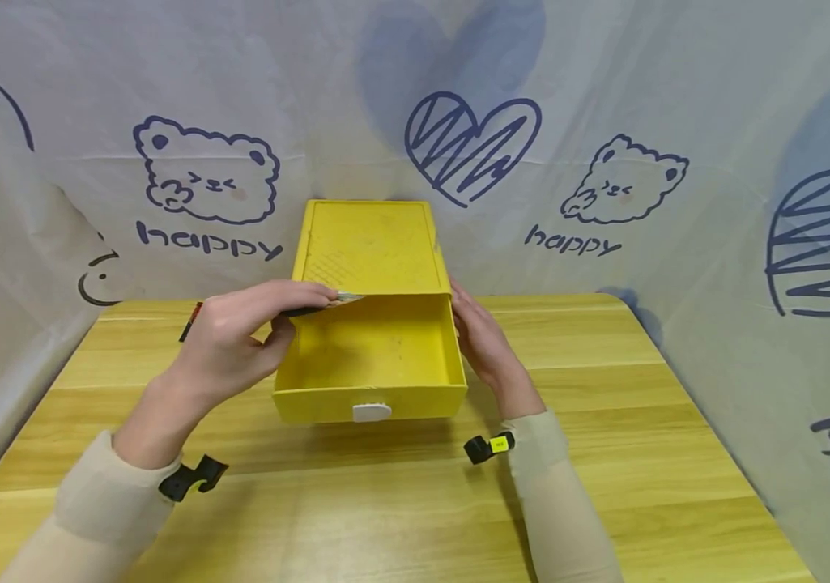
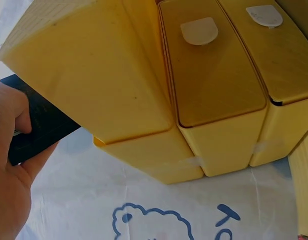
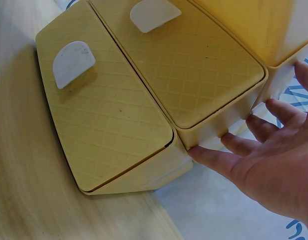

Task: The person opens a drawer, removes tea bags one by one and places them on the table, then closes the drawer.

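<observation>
A yellow drawer cabinet (image 1: 371, 243) stands at the back of the table. Its top drawer (image 1: 371, 403), pulled out toward me, has a white tab on its front and a bare inside. Two lower drawers sit closed in the wrist views. At the open drawer's left rim, my left hand (image 1: 232, 336) pinches a thin, dark, flat rectangular thing (image 2: 44, 117) between thumb and fingers; its kind does not show clearly. On the cabinet's other side, my right hand (image 1: 487, 344) rests spread fingertips (image 3: 203, 152) against the side wall, with the fingers nearly straight.
Behind the left hand, a small red and black object (image 1: 191, 321) lies on the wooden table (image 1: 356, 502), partly hidden. A pale cloth (image 1: 356, 105) printed with bears and hearts hangs close behind the cabinet and along both sides of the table.
</observation>
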Tool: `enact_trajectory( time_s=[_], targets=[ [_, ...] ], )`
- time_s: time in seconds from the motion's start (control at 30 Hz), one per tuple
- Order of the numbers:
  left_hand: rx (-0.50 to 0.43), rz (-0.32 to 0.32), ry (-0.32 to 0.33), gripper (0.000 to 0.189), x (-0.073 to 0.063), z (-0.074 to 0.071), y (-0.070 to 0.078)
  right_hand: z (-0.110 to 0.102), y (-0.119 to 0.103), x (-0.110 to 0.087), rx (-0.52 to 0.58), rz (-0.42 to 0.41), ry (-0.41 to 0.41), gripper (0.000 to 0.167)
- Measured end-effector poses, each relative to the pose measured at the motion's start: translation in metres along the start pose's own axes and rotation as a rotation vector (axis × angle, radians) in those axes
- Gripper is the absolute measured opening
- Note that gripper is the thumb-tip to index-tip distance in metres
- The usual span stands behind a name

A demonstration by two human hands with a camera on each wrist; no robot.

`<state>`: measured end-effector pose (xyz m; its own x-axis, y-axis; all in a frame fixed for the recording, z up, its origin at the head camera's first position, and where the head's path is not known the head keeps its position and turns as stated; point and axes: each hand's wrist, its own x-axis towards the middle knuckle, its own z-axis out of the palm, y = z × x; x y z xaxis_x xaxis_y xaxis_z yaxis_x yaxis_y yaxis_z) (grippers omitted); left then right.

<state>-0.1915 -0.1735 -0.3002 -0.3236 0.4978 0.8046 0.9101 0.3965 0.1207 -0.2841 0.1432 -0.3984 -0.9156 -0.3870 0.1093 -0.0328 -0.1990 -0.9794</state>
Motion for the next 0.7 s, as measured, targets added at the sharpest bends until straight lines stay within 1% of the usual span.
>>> enact_trajectory(
  time_s=[0.13, 0.23, 0.33, 0.53, 0.7],
  targets=[
    [0.001, 0.022, 0.109, 0.040, -0.004, 0.000, -0.003, -0.001, 0.000, 0.000, 0.003, -0.001, -0.006, 0.057],
    [-0.001, 0.015, 0.183, 0.035, -0.007, 0.001, -0.004, -0.001, 0.000, 0.000, -0.003, 0.004, -0.002, 0.057],
    [0.019, 0.001, 0.238, 0.030, -0.011, 0.000, -0.006, -0.001, 0.000, -0.001, -0.007, 0.007, 0.001, 0.057],
    [0.073, -0.035, 0.317, 0.026, -0.021, -0.004, -0.012, -0.001, -0.001, 0.000, -0.013, 0.005, -0.002, 0.058],
    [0.119, -0.076, 0.361, 0.012, -0.030, -0.009, -0.020, -0.001, 0.000, 0.000, -0.013, 0.000, -0.001, 0.058]
  ],
)
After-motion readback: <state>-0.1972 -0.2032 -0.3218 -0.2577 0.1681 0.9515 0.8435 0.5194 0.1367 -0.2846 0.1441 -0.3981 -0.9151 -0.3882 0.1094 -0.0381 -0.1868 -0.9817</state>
